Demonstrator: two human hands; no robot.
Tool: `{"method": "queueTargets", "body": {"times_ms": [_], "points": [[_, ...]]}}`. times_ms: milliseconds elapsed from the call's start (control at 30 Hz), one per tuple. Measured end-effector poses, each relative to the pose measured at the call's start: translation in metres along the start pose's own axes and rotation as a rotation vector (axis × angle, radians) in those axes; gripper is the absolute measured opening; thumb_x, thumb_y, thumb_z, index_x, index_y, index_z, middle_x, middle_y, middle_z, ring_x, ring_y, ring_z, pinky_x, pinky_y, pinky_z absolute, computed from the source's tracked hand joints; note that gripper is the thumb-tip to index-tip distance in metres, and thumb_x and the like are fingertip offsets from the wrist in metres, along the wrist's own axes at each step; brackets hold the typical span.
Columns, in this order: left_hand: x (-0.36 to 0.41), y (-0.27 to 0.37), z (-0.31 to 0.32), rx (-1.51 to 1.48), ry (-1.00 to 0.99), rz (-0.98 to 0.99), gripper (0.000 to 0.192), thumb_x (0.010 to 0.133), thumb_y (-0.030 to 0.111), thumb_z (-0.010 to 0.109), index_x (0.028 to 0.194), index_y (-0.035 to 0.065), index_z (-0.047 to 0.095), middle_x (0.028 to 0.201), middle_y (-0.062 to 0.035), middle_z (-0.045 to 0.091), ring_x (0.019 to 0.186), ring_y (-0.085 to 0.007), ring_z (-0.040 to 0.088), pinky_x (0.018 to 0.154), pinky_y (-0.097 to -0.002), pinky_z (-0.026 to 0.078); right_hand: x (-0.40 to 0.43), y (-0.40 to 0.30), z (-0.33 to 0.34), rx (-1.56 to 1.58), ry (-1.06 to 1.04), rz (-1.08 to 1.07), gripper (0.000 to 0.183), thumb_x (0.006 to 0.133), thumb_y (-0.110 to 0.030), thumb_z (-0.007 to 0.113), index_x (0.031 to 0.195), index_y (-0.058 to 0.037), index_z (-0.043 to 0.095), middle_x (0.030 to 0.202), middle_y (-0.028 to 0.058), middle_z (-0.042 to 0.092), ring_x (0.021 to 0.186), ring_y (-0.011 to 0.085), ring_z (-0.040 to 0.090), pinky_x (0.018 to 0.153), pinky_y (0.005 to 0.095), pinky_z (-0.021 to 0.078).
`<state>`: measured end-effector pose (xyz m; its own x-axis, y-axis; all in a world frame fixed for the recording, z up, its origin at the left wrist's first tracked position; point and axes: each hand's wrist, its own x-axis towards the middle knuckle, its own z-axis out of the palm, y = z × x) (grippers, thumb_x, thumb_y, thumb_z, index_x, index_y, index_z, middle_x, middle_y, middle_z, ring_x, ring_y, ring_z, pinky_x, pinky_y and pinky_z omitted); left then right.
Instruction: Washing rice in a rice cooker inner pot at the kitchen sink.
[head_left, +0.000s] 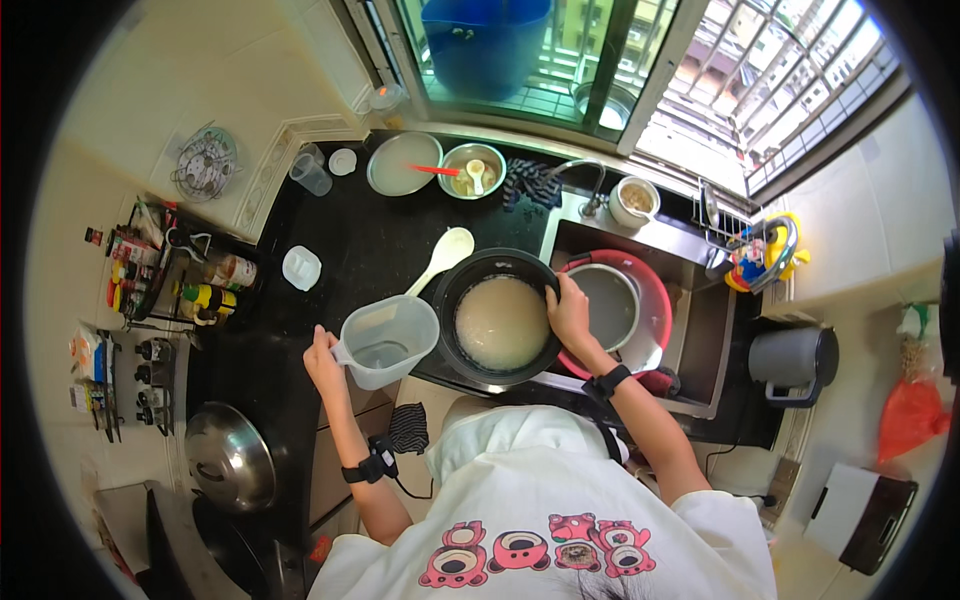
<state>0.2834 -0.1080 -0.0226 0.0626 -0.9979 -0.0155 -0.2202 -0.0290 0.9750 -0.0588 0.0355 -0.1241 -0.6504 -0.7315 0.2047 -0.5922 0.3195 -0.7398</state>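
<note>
My left hand (324, 364) grips the handle of a translucent plastic measuring jug (391, 341), which is held at the counter's front edge, close to the pot's left side. My right hand (571, 313) holds the right rim of a black inner cooking pot (496, 375). Cloudy water over pale grains, apparently rice, fills part of this pot (502, 322). A cream-coloured plastic ladle or rice spoon (452, 246) lies behind the pot and jug. Right of the pot, a red-rimmed basin (656, 300) sits in the steel sink with a metal bowl (606, 304) inside.
Behind stand a bowl of cloudy liquid (405, 163), a metal bowl with a spoon (472, 171), a striped cloth (532, 182) and the faucet (592, 169). A white lid (301, 268) and a spice rack (187, 262) are left. A domed pan lid (230, 457) is front left; a kettle (791, 364) is right.
</note>
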Motion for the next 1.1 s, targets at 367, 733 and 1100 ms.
{"method": "queueTargets", "body": {"times_ms": [367,733,1100], "points": [[-0.015,-0.080,0.012,-0.265,0.334,-0.079,0.049,0.096,0.032,0.043,0.053,0.0090,0.042,0.046,0.0037,0.038,0.038,-0.0045,0.031,0.037,-0.0225,0.019,0.052,-0.016,0.008,-0.641,-0.106,-0.526,0.050,0.082,-0.021,0.058,0.126,0.0002,0.045,0.127,0.0240,0.046,0.122,0.0386,0.041,0.099,0.0451,0.0353],[-0.019,-0.133,0.032,-0.455,0.368,-0.225,0.048,0.094,0.034,0.039,0.054,0.0093,0.037,0.048,0.0028,0.035,0.038,-0.0070,0.030,0.037,-0.0241,0.019,-0.001,-0.072,0.098,-0.640,-0.576,-0.305,0.072,0.084,-0.039,0.053,0.137,0.0037,0.028,0.144,0.0293,0.016,0.134,0.0472,0.008,0.108,0.0557,0.0093],[-0.014,-0.141,0.027,-0.398,0.101,-0.350,0.050,0.096,0.034,0.034,0.053,0.0087,0.037,0.049,0.0034,0.036,0.044,-0.0057,0.032,0.043,-0.0257,0.020,-0.015,-0.033,0.145,-0.569,-0.495,0.223,0.080,0.090,-0.048,0.041,0.142,0.0022,0.007,0.145,0.0330,0.003,0.132,0.0534,0.002,0.106,0.0600,0.0085]]}}
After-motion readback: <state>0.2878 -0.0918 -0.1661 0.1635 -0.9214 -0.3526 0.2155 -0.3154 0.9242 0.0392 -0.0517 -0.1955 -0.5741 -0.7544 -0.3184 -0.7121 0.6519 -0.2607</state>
